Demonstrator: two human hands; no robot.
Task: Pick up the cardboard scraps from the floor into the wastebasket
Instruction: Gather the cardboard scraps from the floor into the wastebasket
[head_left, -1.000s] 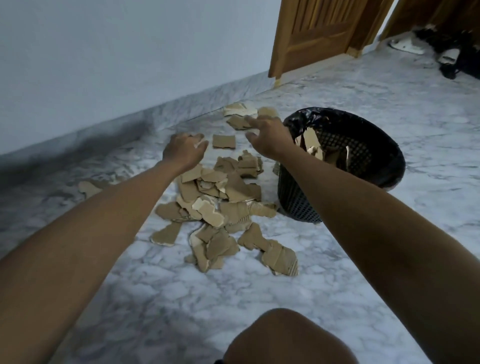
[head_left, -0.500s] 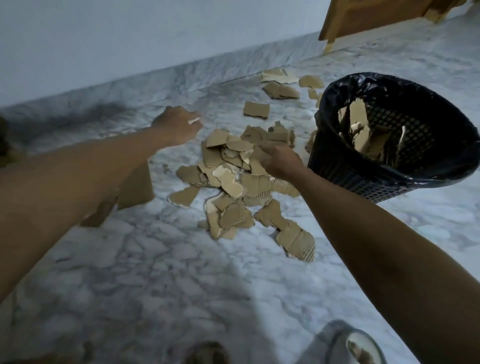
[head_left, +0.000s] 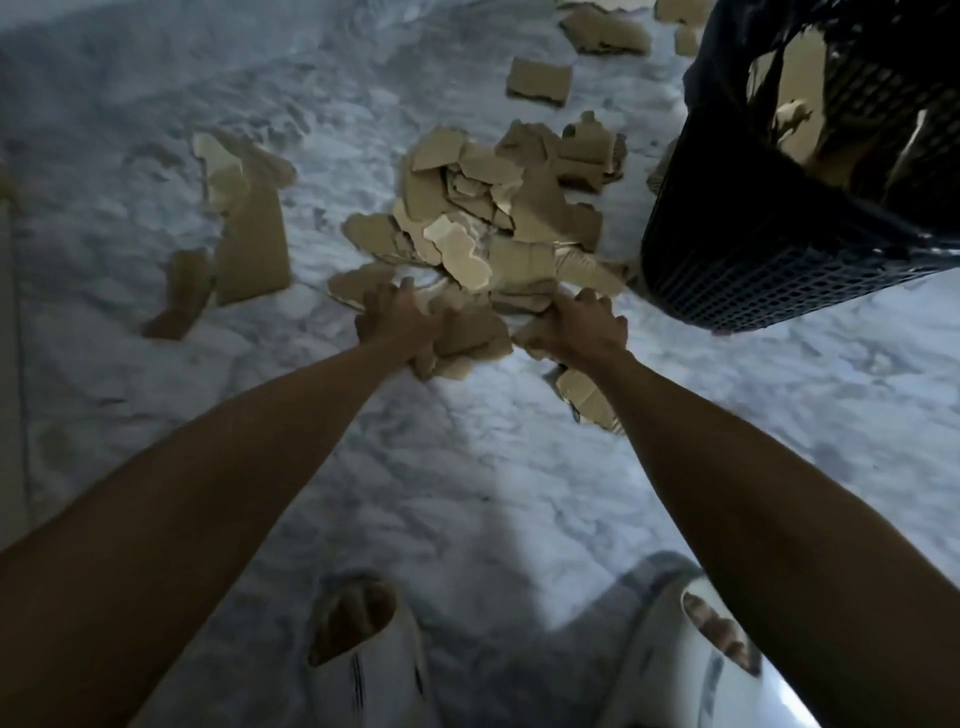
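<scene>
A pile of torn brown cardboard scraps (head_left: 498, 218) lies on the marble floor (head_left: 467, 467). My left hand (head_left: 395, 322) grips a bunch of scraps (head_left: 467, 338) at the pile's near edge. Close beside it on the right, my right hand (head_left: 576, 325) is down on the pile with its fingers curled round scraps. The black mesh wastebasket (head_left: 769, 265), lined with a dark bag, stands right of the pile with several scraps inside.
Larger cardboard pieces (head_left: 249, 228) lie to the left of the pile, and more loose scraps (head_left: 540, 80) sit farther back. My feet in white slippers (head_left: 363, 660) are at the bottom edge. A wall base runs down the far left.
My head has tipped down and closer to the floor. Both hands dropped from above the pile onto its near edge and closed on scraps.
</scene>
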